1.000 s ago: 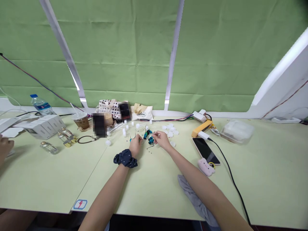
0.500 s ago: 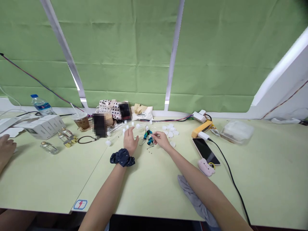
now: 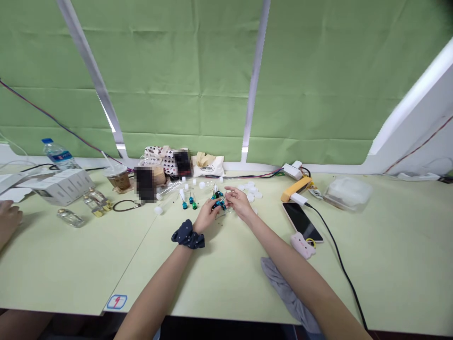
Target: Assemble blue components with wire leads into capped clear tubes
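In the head view both my hands meet over a cluster of small dark-blue and teal pieces (image 3: 222, 205) with thin wire-like stems. My left hand (image 3: 205, 216), with a dark dotted scrunchie (image 3: 188, 234) at its wrist, has its fingers closed on one blue piece. Fingertips of my right hand (image 3: 240, 204) are pinched together just right of it; what they hold is too small to make out. Left of the hands, a blue piece (image 3: 184, 205) and a green piece (image 3: 194, 206) stand with their thin stems pointing up.
White round caps (image 3: 252, 189) lie behind my right hand. A phone (image 3: 302, 222), a pink pouch (image 3: 302, 245) and a black cable (image 3: 336, 255) are at right. Glass bottles (image 3: 71, 217), white boxes (image 3: 63, 186) and another person's hand (image 3: 10, 219) are at left.
My left hand has moved right, from open beside the cluster to closed fingers on a blue piece, uncovering the standing pieces. My right hand stays near the same place, its index finger now raised.
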A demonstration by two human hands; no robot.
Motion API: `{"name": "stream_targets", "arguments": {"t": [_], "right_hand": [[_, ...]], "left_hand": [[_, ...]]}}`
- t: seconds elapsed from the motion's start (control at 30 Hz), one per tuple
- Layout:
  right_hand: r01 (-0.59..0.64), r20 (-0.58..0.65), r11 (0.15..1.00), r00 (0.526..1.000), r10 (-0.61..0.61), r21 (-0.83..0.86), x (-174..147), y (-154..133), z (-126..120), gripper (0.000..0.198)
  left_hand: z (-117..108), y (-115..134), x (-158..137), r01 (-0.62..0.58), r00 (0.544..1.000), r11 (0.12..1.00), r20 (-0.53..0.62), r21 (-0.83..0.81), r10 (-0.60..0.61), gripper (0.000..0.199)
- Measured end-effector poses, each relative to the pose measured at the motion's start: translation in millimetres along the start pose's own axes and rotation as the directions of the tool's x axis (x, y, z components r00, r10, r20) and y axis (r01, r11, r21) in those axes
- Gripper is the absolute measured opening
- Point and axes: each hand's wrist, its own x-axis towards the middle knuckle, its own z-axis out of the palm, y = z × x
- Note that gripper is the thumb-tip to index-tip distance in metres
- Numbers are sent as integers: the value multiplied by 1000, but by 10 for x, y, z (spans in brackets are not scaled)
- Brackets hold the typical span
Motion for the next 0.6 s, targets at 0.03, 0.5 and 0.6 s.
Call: {"name": "stream_targets", "arguments": {"t": [0.03, 0.5, 0.6], "right_hand": [[2, -12, 1000, 1000, -2, 10, 2, -1, 2, 54], [27, 152, 955, 988, 19, -294, -84, -40, -2, 37], [21, 176, 966, 984, 26, -257, -84, -46, 7, 37]], "left_hand": [[-11, 0, 3, 50, 999, 995, 23, -89, -48, 42], [-76, 41, 22, 221, 975, 786, 116, -578, -188, 39], [-74, 41, 20, 226, 974, 779, 122, -584, -191, 38]]}}
